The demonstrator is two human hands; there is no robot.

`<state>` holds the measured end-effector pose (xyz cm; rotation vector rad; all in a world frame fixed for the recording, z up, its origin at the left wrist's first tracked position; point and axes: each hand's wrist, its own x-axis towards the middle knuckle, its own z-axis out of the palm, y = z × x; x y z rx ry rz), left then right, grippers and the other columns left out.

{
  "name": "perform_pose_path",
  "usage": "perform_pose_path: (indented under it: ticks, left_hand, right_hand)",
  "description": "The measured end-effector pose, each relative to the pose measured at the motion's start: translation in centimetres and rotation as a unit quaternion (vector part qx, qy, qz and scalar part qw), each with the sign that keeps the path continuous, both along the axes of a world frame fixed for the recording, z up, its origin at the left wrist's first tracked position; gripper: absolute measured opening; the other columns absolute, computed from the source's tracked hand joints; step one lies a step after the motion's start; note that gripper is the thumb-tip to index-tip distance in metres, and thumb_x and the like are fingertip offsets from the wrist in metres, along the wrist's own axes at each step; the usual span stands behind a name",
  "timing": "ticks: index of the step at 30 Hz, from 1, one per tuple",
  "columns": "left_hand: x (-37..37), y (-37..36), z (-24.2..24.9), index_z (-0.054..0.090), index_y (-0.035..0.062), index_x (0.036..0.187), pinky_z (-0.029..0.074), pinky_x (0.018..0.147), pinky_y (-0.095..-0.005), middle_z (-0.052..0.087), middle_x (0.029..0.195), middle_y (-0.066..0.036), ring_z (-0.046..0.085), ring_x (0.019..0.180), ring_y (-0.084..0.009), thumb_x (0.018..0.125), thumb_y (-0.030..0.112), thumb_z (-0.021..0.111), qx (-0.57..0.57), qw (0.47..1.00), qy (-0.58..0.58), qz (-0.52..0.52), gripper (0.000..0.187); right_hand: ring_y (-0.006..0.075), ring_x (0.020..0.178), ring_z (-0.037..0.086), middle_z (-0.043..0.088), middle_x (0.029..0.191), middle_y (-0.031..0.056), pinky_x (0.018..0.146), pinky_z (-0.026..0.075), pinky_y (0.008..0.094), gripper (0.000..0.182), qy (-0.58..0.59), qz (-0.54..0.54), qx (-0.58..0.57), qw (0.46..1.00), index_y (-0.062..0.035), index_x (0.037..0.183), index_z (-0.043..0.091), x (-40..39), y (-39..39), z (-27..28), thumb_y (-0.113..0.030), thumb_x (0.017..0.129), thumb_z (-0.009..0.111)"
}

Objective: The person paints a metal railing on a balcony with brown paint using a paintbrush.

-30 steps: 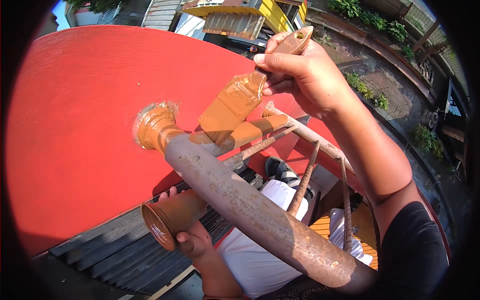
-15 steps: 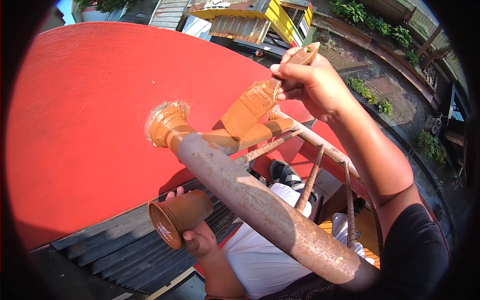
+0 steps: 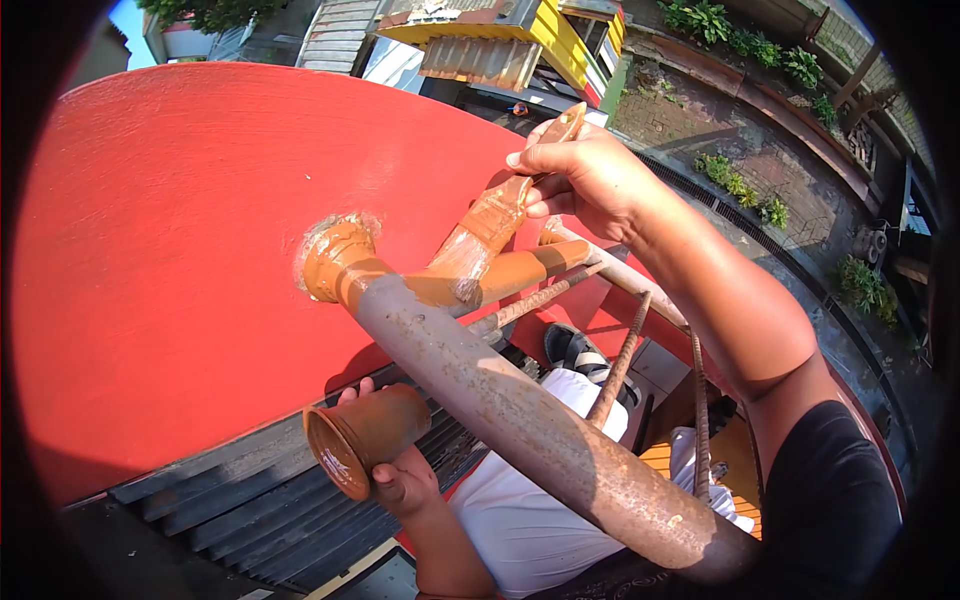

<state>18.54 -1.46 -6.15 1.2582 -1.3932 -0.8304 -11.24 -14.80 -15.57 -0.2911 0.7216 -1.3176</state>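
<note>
In my right hand (image 3: 590, 180) is a paintbrush (image 3: 485, 228), its handle pinched between thumb and fingers. Orange-brown paint coats the brush, and its bristles press on the orange-brown painted crosspipe (image 3: 530, 272). My left hand (image 3: 408, 480) is wrapped around a brown, paint-smeared cup (image 3: 385, 428) below the pipes, its wide end toward the left of the view. Some of the left fingers are hidden behind the cup. Between the hands runs a thick, rust-spotted pipe (image 3: 490, 395); its upper end near the red wall (image 3: 190, 240) is painted orange-brown.
Thin ribbed bars (image 3: 618, 360) join the thick pipe to another pipe beyond. Dark corrugated sheeting (image 3: 250, 510) lies under the cup. A sandaled foot (image 3: 575, 350) shows below the bars. Far below are a paved yard (image 3: 740, 170) with plants and a yellow structure (image 3: 560, 50).
My right hand and the paintbrush have moved left and slightly down along the crosspipe, and the bristles now bend against it. My left hand still holds the cup, nearly unmoved.
</note>
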Motion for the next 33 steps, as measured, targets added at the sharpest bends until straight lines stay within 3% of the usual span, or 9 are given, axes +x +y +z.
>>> perform_pose_path:
  ticks: [5,9,14,18,24,31,33]
  left_hand:
    - [-0.4,0.0,0.1,0.027,0.0042,0.146,0.031,0.113,-0.0495,0.038,0.146,-0.01,0.038,0.136,-0.0305,0.071,0.061,0.074,-0.003,1.0,0.008,0.005,0.105]
    - [-0.1,-0.1,0.0,0.027,0.004,0.146,0.031,0.113,-0.0496,0.038,0.146,-0.01,0.039,0.135,-0.0309,0.071,0.061,0.075,-0.003,1.0,0.004,0.0,0.106]
    - [-0.5,-0.1,0.1,0.027,0.0028,0.145,0.032,0.113,-0.0487,0.04,0.144,-0.011,0.04,0.134,-0.0297,0.07,0.061,0.075,-0.01,1.0,0.008,0.01,0.106]
    - [-0.2,-0.1,0.0,0.028,0.0027,0.145,0.032,0.112,-0.0484,0.04,0.144,-0.012,0.041,0.133,-0.0293,0.069,0.061,0.075,-0.01,1.0,0.003,0.004,0.107]
    - [-0.4,0.1,0.0,0.028,0.0027,0.144,0.032,0.112,-0.0478,0.041,0.143,-0.012,0.042,0.133,-0.0287,0.069,0.061,0.076,-0.004,1.0,0.009,0.011,0.107]
    - [-0.3,0.1,-0.1,0.029,0.0028,0.144,0.032,0.112,-0.0482,0.041,0.143,-0.012,0.041,0.133,-0.0294,0.069,0.061,0.076,-0.003,1.0,0.007,0.013,0.106]
    - [-0.3,0.1,0.0,0.029,0.0029,0.144,0.032,0.112,-0.0483,0.041,0.143,-0.011,0.041,0.133,-0.0295,0.069,0.061,0.076,-0.004,1.0,0.006,0.012,0.106]
  right_hand:
    - [0.0147,0.057,0.064,0.066,0.079,0.0128,0.053,0.057,0.0241,0.011,-0.093,-0.037,-0.036,0.994,0.0003,0.08,0.06,-0.7,0.3,1.6,-0.008,0.083,0.067]
    - [0.0147,0.056,0.064,0.065,0.075,0.0124,0.052,0.057,0.0237,0.011,-0.004,-0.006,-0.008,1.0,0.0004,0.081,0.06,0.3,0.1,0.0,-0.007,0.083,0.067]
    - [0.0131,0.06,0.065,0.066,0.078,0.0119,0.053,0.057,0.0226,0.011,-0.08,-0.043,-0.039,0.995,0.0005,0.085,0.062,-0.7,-0.3,1.7,-0.009,0.083,0.067]
    - [0.0139,0.057,0.064,0.065,0.075,0.0116,0.051,0.057,0.0234,0.009,-0.021,-0.013,-0.014,1.0,0.0012,0.081,0.061,0.4,-0.4,1.1,-0.005,0.082,0.067]
    - [0.0141,0.059,0.065,0.065,0.076,0.012,0.053,0.058,0.0233,0.009,-0.079,-0.029,-0.034,0.996,0.0,0.081,0.06,0.0,-0.2,1.6,-0.007,0.083,0.066]
    - [0.014,0.059,0.065,0.066,0.077,0.0119,0.052,0.058,0.0237,0.011,-0.054,0.002,-0.026,0.998,0.0013,0.087,0.062,0.3,-0.6,1.4,-0.008,0.084,0.066]
    - [0.0121,0.061,0.066,0.067,0.078,0.0094,0.053,0.058,0.0231,0.011,-0.043,0.016,-0.015,0.999,-0.0038,0.086,0.06,0.2,-0.9,0.7,-0.011,0.084,0.068]
